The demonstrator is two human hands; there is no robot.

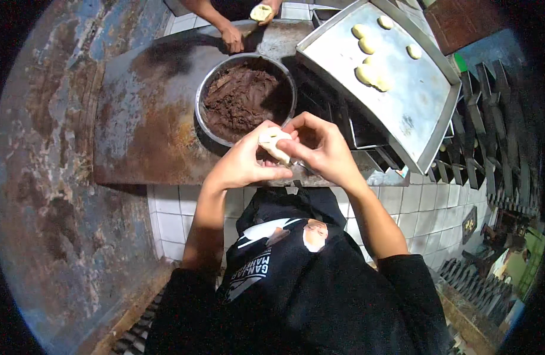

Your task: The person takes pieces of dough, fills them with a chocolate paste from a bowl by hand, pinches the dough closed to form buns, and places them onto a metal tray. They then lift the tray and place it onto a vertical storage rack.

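Observation:
A small piece of pale dough (275,144) is between my hands, just over the near rim of a round metal bowl. My left hand (244,161) cups the dough from the left, thumb stretched along below it. From the right, my right hand (323,149) pinches the dough's edge with thumb and fingers. Dark brown, paste-like filling (243,97) fills much of the metal bowl (206,131). Whether any filling is inside the dough I cannot tell. A thin metal edge shows under my right fingers; its kind is unclear.
The bowl stands on a worn metal table (142,118). To the right, a large metal tray (426,112) with several dough balls (373,76) rests tilted over stacked trays. Across the table, another person's hand (232,39) touches the tabletop; their other hand holds dough (261,12).

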